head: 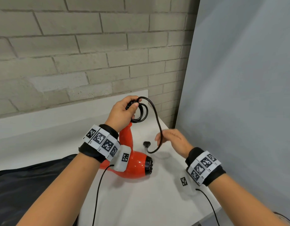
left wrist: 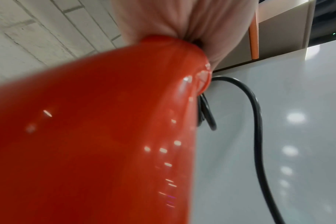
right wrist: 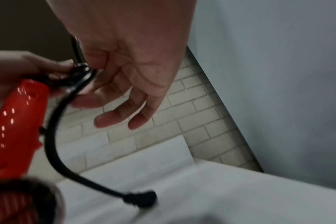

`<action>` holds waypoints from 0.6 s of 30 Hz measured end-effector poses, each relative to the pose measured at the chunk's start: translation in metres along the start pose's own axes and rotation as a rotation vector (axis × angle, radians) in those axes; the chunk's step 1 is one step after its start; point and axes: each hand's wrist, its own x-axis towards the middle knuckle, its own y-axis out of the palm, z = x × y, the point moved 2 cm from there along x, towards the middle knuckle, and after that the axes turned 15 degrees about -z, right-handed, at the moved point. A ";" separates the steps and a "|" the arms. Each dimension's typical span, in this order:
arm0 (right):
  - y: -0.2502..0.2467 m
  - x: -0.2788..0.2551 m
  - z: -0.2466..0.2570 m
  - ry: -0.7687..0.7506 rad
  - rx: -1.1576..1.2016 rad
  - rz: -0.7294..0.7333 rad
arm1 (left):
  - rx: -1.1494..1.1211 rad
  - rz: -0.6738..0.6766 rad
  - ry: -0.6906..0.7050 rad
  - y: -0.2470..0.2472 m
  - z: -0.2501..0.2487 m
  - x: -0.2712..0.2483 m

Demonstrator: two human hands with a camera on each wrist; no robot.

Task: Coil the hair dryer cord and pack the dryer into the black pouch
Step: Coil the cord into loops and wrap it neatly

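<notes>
The red hair dryer [head: 136, 165] stands tilted on the white table [head: 141, 201], black nozzle to the right and handle pointing up. My left hand [head: 123, 110] grips the handle's end together with a few loops of the black cord [head: 143, 114]. From there the free cord arcs right and down past my right hand [head: 170, 137] to the plug [head: 146, 143], which hangs just above the table. The right wrist view shows that hand [right wrist: 125, 60] with relaxed fingers, the cord [right wrist: 50, 144] running across the index finger. The black pouch [head: 27, 185] lies at the lower left.
A brick wall [head: 75, 54] rises behind the table. A grey panel [head: 238, 79] stands close on the right, along the table's right edge. Thin black cables run from both wrist cameras toward me.
</notes>
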 end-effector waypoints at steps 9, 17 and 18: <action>0.027 0.018 -0.042 -0.077 -0.788 0.340 | -0.063 0.072 -0.025 0.004 -0.006 -0.005; 0.043 0.051 -0.054 -0.034 -0.882 0.375 | -0.088 0.090 -0.036 0.006 -0.004 -0.005; 0.040 0.054 -0.054 -0.010 -0.848 0.347 | -0.087 0.091 -0.037 0.006 -0.004 -0.005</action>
